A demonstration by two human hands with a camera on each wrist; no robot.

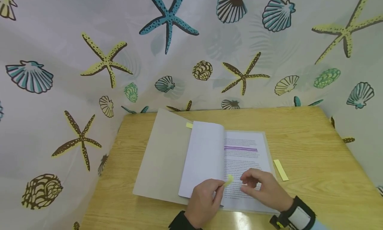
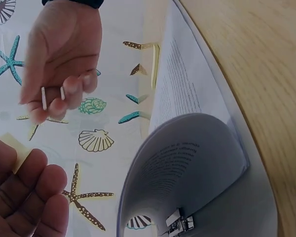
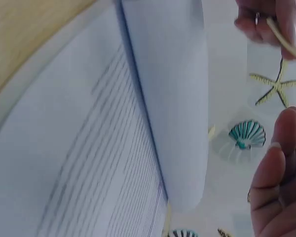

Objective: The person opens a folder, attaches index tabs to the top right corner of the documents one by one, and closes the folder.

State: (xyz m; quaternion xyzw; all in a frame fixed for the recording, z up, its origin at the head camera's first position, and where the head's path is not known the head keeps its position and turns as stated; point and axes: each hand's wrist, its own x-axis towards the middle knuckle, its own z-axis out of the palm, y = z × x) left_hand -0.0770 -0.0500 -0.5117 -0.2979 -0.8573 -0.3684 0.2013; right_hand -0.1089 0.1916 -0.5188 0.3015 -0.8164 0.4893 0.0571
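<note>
Between thumb and fingers, my left hand [image 1: 204,200] pinches a small yellow sticky tab [image 1: 228,180]. The tab is held over the lower part of a printed page [image 1: 242,162] that has purple highlighted lines near its top. My right hand [image 1: 264,186] hovers over the right side of that page, fingers loosely bent with nothing in them, a short gap from the tab. Turned pages [image 1: 204,153] curl over to the left, onto the folder's beige cover [image 1: 164,160]. In the left wrist view a metal clip [image 2: 180,224] shows inside the curled pages.
A pale yellow strip of tabs [image 1: 281,170] lies on the wooden table [image 1: 317,150] to the right of the folder. Another yellow tab [image 1: 189,125] sticks out at the top of the turned pages. Behind the table hangs a cloth [image 1: 191,34] printed with shells and starfish.
</note>
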